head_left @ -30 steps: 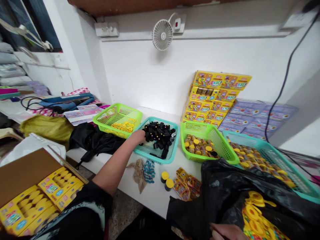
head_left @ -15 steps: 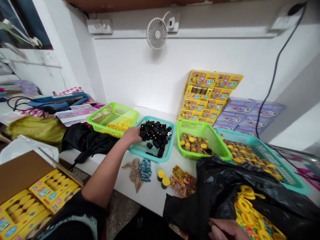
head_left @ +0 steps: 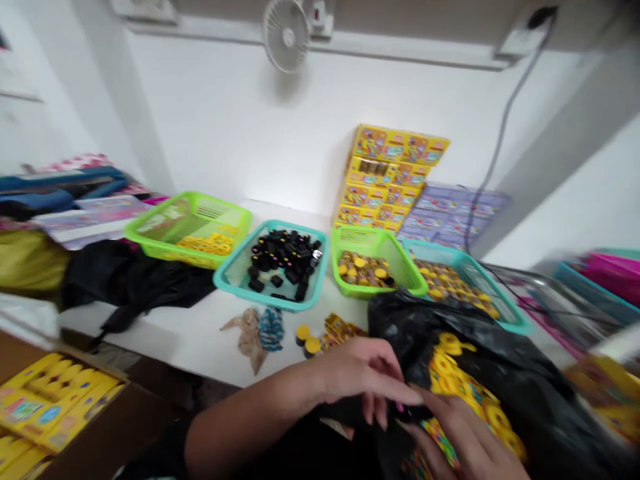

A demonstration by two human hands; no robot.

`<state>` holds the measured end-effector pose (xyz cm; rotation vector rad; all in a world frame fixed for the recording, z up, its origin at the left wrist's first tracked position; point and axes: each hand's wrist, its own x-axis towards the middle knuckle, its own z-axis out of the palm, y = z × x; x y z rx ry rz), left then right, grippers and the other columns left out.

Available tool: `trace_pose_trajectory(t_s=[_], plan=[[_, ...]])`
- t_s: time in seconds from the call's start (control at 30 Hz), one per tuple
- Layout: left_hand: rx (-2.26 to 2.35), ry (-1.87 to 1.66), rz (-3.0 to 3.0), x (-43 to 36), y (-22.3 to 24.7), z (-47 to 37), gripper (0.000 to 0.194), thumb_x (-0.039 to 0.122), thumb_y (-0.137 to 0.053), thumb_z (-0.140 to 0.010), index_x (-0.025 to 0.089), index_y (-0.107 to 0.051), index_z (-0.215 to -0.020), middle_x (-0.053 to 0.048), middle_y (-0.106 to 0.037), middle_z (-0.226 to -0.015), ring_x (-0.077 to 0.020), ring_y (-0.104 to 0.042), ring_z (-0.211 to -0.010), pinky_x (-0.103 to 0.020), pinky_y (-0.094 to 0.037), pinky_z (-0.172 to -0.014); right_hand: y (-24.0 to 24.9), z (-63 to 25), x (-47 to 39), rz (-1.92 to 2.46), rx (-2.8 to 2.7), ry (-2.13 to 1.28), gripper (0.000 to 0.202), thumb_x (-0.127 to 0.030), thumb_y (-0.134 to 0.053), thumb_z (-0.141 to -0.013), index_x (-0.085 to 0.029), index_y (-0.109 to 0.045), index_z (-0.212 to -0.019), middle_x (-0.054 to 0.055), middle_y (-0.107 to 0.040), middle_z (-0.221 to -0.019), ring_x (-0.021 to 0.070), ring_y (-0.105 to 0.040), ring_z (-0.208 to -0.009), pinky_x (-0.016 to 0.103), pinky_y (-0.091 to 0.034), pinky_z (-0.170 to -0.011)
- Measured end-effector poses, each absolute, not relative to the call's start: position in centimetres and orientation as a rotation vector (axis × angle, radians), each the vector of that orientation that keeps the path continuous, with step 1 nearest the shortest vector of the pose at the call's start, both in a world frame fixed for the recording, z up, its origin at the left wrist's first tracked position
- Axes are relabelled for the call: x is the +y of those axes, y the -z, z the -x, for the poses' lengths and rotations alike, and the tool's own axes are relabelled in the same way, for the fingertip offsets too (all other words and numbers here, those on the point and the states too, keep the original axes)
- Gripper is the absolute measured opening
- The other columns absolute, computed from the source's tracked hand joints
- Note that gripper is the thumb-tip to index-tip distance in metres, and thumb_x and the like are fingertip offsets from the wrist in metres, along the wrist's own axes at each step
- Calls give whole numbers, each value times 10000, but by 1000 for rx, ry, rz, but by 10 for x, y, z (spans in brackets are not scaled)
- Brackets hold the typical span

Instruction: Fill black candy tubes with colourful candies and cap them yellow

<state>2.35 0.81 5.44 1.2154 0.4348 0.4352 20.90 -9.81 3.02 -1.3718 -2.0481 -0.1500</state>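
Note:
My left hand (head_left: 357,377) reaches across the front of the table, fingers curled and meeting my right hand (head_left: 455,430). Between the fingertips of both hands is a small black plastic piece (head_left: 411,413) with a pink dot, partly hidden by the fingers. Just beside them, a black plastic bag (head_left: 400,327) lies open, holding yellow ring-shaped plastic pieces (head_left: 463,377) and small multicoloured bits. Similar black pieces (head_left: 283,250) fill a teal basket (head_left: 220,277) behind my left forearm.
Two yellow-lidded jars (head_left: 313,347) and a cloth scrap (head_left: 250,340) lie on the table. Green baskets (head_left: 143,233) and another teal basket (head_left: 515,325) stand along the back. Stacked yellow boxes (head_left: 385,177) lean by the wall. A carton of yellow packs (head_left: 55,400) is at left.
My left hand has moved from the teal basket of black pieces right and toward me, to my right hand, bringing a black piece. The view has shifted to the right.

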Motion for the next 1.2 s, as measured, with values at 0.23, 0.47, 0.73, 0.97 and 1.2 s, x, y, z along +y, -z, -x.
trace_pose_trajectory(t_s=[0.23,0.47,0.73,0.97,1.2], plan=[[687,-575,-1295,12,-47,-24,348,492,-668,-781,158,-573,-761,-14,-641,-681,-102,-568,-450,-165,-372,-322,-46,-223,-102,1752,-2007,-56,212,-238,-628,-875,-205,-577,-1079,81,-628,-1005,213,-632,-943,331,-542,-814],[699,-535,-1303,2,-34,-23,328,469,-664,-795,156,-575,-752,-18,-652,-711,-103,-581,-487,-169,-380,-349,-40,-260,-90,2180,-2394,25,174,-70,-547,-812,-117,-611,-967,156,-618,-1000,289,-582,-976,422,-493,-865],[676,-480,-1352,-2,-32,-27,344,483,-627,-827,152,-565,-756,-5,-630,-693,-102,-570,-504,-176,-377,-371,-17,-260,-79,2024,-2486,-363,213,-28,-566,-760,-120,-641,-936,144,-662,-1001,253,-620,-941,346,-489,-853],[643,-499,-1565,-14,-35,-31,256,410,-660,-808,161,-601,-825,27,-569,-638,-96,-529,-543,-185,-391,-451,-34,-262,-103,1791,-1879,-748,244,-130,-703,-756,-172,-594,-970,33,-682,-911,171,-652,-841,273,-518,-769],[507,-706,-1834,-35,-34,-51,358,339,-709,-781,188,-624,-1094,-40,-643,-950,-112,-561,-683,-207,-420,-532,-46,-238,-119,1471,-1596,-704,239,-211,-732,-755,-202,-618,-965,13,-688,-870,160,-650,-791,276,-506,-731]])
